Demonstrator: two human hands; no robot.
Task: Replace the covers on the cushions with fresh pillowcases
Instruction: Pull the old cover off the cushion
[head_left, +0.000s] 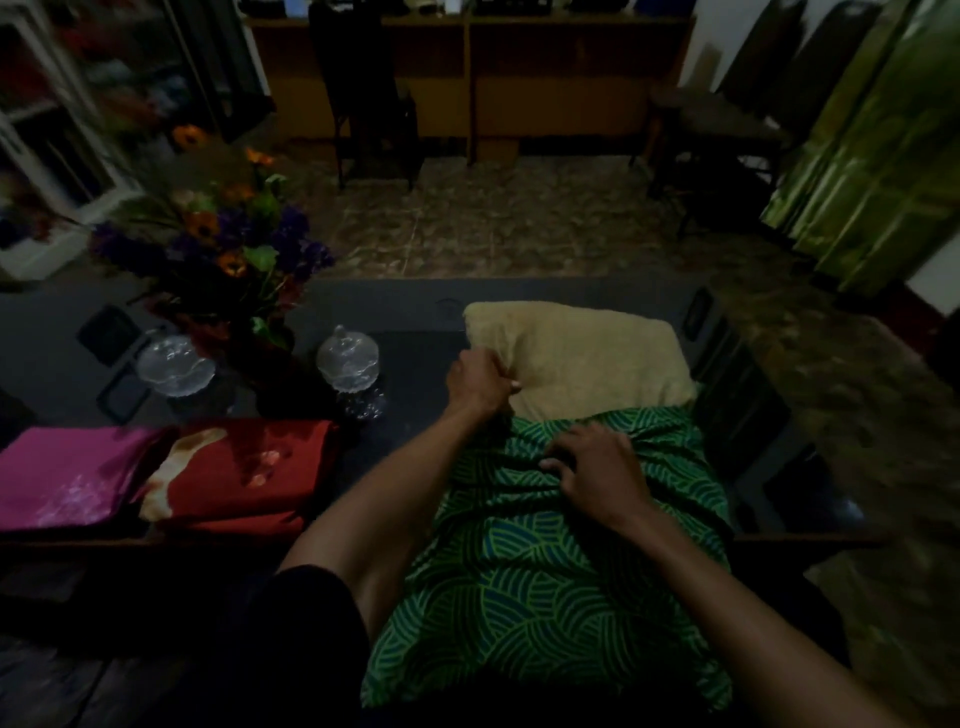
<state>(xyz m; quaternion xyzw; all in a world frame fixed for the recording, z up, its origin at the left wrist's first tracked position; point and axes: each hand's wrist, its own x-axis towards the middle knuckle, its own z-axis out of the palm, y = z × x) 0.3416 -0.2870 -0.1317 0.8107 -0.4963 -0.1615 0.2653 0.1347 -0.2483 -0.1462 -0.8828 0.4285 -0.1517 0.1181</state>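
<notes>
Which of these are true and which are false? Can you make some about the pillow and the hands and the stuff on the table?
1. The left hand grips the bare yellow cushion. True.
2. The green cover is completely off the cushion. False: the cushion's near end is inside the cover; only the far part sticks out.
3. The right hand holds bunched green cover. True.
4. The flowers stand right of the cushion. False: they stand on its left, behind two glass jars.
5. A red cloth and a pink cloth lie folded on the table. True.
</notes>
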